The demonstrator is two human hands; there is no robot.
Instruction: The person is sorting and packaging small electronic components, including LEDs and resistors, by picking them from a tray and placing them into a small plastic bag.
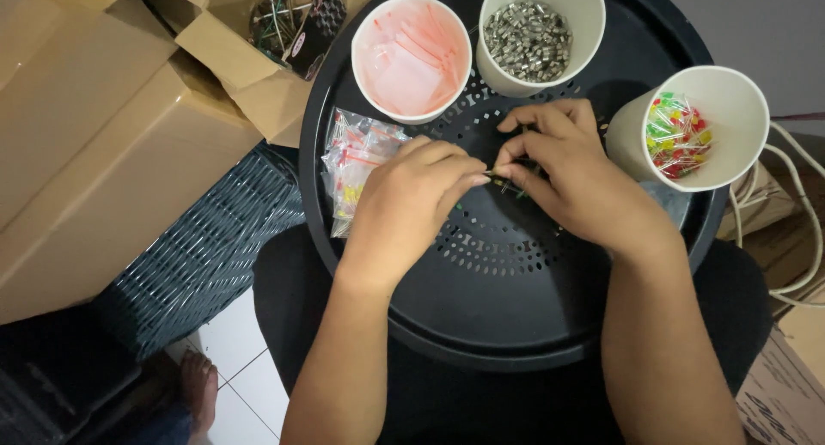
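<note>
Green-tipped LED leads (507, 184) pinched between left hand (411, 206) and right hand (574, 180) at frame centre, long axis left-to-right (both equally near), over black perforated tray (507, 316).

A stack of brown cardboard boxes (94, 144) is seen at the upper left. An open box (258, 58) with wires and small parts inside stands just right of the boxes, at their top edge. A dark woven basket (206, 247) is set just below the boxes, touching them. White floor tiles (236, 368) are seen below the basket. White cables (803, 213) are looped well to the right of the boxes, at the far edge.
</note>
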